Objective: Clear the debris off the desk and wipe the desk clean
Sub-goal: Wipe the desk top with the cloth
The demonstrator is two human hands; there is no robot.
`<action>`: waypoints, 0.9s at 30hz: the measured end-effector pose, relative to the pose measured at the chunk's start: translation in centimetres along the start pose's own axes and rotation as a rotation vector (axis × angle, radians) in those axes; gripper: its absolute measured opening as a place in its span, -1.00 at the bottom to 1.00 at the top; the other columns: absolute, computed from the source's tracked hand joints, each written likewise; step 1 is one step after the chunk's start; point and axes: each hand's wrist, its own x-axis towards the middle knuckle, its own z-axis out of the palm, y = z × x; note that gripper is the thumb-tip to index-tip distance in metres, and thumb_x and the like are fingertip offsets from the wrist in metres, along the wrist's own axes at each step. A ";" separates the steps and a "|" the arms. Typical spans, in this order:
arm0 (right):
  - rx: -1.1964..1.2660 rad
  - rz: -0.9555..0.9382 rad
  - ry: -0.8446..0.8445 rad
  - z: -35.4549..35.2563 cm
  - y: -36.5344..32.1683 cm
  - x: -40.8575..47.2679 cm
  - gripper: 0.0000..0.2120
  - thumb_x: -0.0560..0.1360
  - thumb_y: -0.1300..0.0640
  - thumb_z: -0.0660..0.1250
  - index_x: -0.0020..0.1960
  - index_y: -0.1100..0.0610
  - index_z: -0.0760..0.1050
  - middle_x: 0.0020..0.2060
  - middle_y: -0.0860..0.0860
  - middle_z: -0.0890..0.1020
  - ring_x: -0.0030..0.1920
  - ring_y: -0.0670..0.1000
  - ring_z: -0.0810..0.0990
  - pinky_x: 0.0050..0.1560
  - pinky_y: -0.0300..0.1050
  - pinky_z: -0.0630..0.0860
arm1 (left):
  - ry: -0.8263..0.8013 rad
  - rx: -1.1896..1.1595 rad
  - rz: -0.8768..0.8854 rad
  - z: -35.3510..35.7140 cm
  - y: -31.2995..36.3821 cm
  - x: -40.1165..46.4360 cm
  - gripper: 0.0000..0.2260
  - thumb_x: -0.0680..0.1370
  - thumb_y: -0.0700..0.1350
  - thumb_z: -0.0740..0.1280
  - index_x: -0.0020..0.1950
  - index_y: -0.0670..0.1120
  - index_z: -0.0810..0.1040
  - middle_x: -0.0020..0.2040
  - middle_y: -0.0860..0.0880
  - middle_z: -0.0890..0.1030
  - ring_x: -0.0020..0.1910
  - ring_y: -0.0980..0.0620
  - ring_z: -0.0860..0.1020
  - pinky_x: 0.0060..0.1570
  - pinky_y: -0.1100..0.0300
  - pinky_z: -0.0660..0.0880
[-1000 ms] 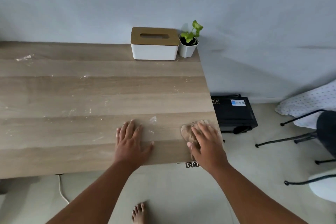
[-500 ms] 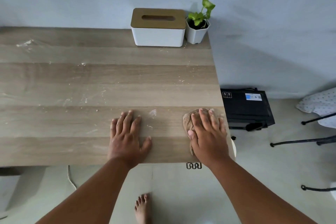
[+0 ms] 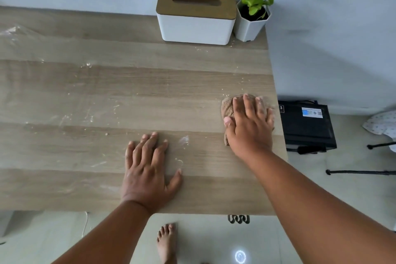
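Tissue box (image 3: 196, 21) and potted plant (image 3: 252, 19) (touching) stand beyond the cloth (image 3: 228, 107).

both forearms (image 3: 310, 195) are bare with no sleeves, and one foot (image 3: 167, 242) is bare.

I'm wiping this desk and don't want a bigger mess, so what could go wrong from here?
The cloth under your right hand sits at the desk's right edge, so crumbs may drop onto the black device below. Wiping farther back could bump the plant pot near that corner.
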 end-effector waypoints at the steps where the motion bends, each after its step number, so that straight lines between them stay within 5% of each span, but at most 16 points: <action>1: 0.003 0.001 -0.002 -0.2 -0.2 1.1 -0.36 0.58 -0.23 -0.12 0.63 -0.08 0.10 0.67 0.02 0.03 0.65 0.22 -0.10 0.59 0.37 -0.08 | -0.005 0.001 -0.001 0.0 0.0 0.0 -0.30 0.44 0.31 0.33 0.44 -0.12 0.47 0.53 -0.18 0.37 0.57 -0.22 0.25 0.55 -0.27 0.09; 10: 0.034 -0.100 -0.038 -0.7 -3.7 6.1 -0.40 0.60 -0.19 -0.10 0.62 -0.10 0.15 0.67 -0.02 0.06 0.66 0.20 -0.08 0.59 0.33 -0.08 | -0.018 -0.006 -0.011 0.0 -0.1 0.0 -0.30 0.45 0.33 0.32 0.45 -0.09 0.44 0.54 -0.16 0.36 0.58 -0.19 0.23 0.55 -0.27 0.08; 19: 0.035 -0.483 -0.018 0.5 -1.9 -6.2 -0.47 0.63 -0.13 0.10 0.60 -0.10 0.26 0.65 -0.06 0.17 0.66 0.11 0.03 0.58 0.30 0.05 | -0.070 -0.004 -0.027 -0.7 0.1 0.0 -0.33 0.46 0.29 0.27 0.46 -0.08 0.44 0.54 -0.15 0.35 0.59 -0.17 0.21 0.57 -0.24 0.04; 24: 0.020 -0.307 -0.033 -0.3 2.9 -8.2 -0.44 0.60 -0.20 0.10 0.58 -0.18 0.27 0.64 -0.13 0.18 0.62 0.07 0.15 0.41 0.20 0.29 | -0.074 -0.029 -0.035 -1.1 0.3 0.1 -0.35 0.45 0.22 0.25 0.46 -0.09 0.45 0.55 -0.15 0.35 0.59 -0.17 0.20 0.58 -0.23 0.02; 27: -0.014 -0.154 -0.057 -0.7 0.7 -5.5 -0.40 0.56 -0.27 0.02 0.58 -0.19 0.23 0.64 -0.08 0.17 0.61 0.13 0.15 0.40 0.26 0.23 | -0.078 -0.029 -0.034 -1.1 0.4 0.1 -0.37 0.46 0.20 0.26 0.46 -0.08 0.44 0.55 -0.14 0.34 0.59 -0.16 0.19 0.58 -0.22 0.01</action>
